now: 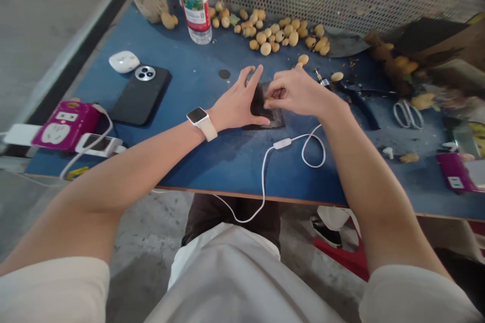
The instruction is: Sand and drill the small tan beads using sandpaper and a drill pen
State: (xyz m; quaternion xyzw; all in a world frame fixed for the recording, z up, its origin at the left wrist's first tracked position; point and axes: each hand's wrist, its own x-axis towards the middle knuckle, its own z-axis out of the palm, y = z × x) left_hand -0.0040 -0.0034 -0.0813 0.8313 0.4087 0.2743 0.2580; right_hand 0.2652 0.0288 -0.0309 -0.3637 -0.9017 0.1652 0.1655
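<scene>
On the blue table lies a dark, flat square pad (278,117). My left hand (239,101) rests at the pad's left edge, fingers spread and thumb stretched along its near side. A watch (197,116) with a pale strap is on that wrist. Over the pad's right part, my right hand (293,92) has its fingers curled together in a pinch. Whatever sits between those fingertips is hidden. A small dark disc (224,74) lies just beyond my left hand. Right of my right hand is a metal-tipped tool (321,78), partly covered.
Several longan-like fruits (278,35) lie along the mesh panel beside a water bottle (193,2). At left are a black phone (142,96), a white case (124,62) and a purple power strip (66,123). Scissors (407,114) and dark-handled pliers (364,103) lie right. A white cable (264,171) crosses the front edge.
</scene>
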